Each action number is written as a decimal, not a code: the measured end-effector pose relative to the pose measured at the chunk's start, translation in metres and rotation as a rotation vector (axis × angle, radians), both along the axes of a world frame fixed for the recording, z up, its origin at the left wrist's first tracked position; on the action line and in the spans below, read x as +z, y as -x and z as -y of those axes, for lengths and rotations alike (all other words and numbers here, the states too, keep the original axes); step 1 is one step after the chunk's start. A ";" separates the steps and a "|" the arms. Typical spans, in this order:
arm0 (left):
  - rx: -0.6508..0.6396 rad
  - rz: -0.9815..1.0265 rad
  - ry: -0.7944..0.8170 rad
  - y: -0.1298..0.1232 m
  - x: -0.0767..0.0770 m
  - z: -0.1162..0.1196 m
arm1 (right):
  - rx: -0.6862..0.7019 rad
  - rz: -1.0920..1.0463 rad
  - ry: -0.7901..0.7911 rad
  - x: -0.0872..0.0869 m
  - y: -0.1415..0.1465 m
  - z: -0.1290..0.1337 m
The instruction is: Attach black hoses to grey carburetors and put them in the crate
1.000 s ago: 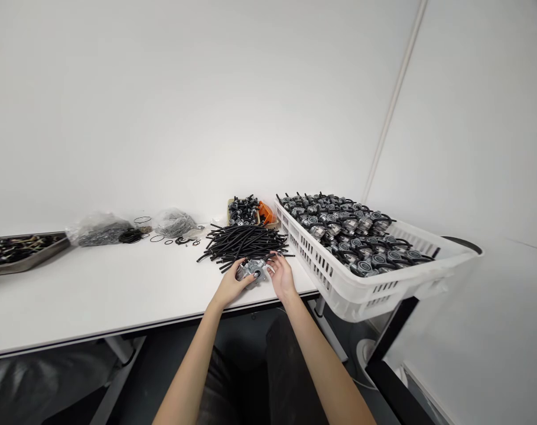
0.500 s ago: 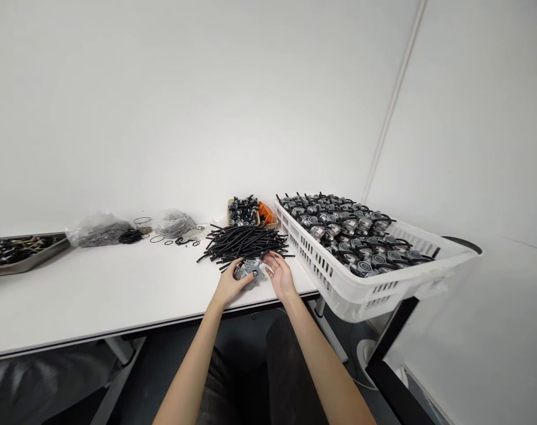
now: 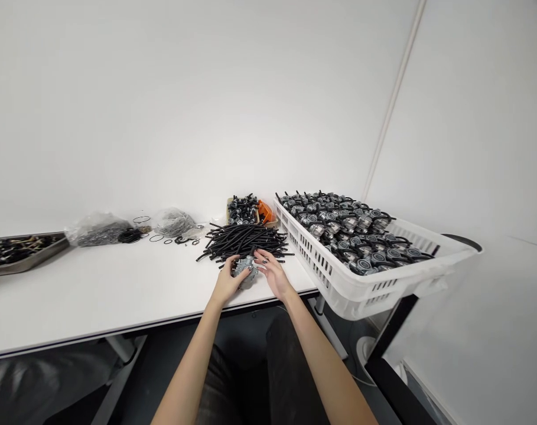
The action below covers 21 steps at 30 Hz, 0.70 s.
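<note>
A grey metal part (image 3: pixel 247 273), shaped like a small carburetor, is held just above the front edge of the white table. My left hand (image 3: pixel 227 280) is wrapped round its left side, thumb across the front. My right hand (image 3: pixel 272 274) is at its upper right, fingers bent against a short black piece on the part; whether they pinch it is too small to tell. Right behind both hands lies a pile of black rubber hoses (image 3: pixel 246 239).
White crate (image 3: pixel 361 289) full of similar parts with hoses stands at the right. Behind the hoses are a bin of black fittings (image 3: pixel 243 209) and an orange container (image 3: pixel 265 211). Plastic bags (image 3: pixel 100 229), black rings (image 3: pixel 155 238) and a metal tray (image 3: pixel 33 260) lie leftward.
My right hand has moved left and slightly up, closer to the metal part. The part has turned a little in my left hand.
</note>
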State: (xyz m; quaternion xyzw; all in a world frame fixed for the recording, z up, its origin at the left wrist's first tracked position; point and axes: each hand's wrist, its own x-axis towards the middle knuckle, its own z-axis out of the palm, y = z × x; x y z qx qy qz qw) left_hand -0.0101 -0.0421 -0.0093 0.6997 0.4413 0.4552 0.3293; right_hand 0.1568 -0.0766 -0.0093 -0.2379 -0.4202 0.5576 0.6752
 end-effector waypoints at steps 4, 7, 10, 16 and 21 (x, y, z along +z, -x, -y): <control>-0.037 0.030 -0.003 0.001 0.000 -0.001 | 0.062 0.025 -0.040 0.001 0.000 0.002; -0.042 0.048 -0.003 0.002 -0.001 -0.001 | 0.082 0.027 -0.038 0.002 0.000 0.002; -0.037 0.080 0.000 0.001 -0.001 -0.001 | 0.099 0.014 -0.025 0.002 0.000 0.002; -0.028 0.116 0.001 0.000 0.001 0.001 | 0.099 -0.017 -0.043 -0.001 0.000 0.000; 0.001 0.144 0.014 0.000 0.002 0.002 | -0.020 -0.027 0.027 0.002 0.001 0.002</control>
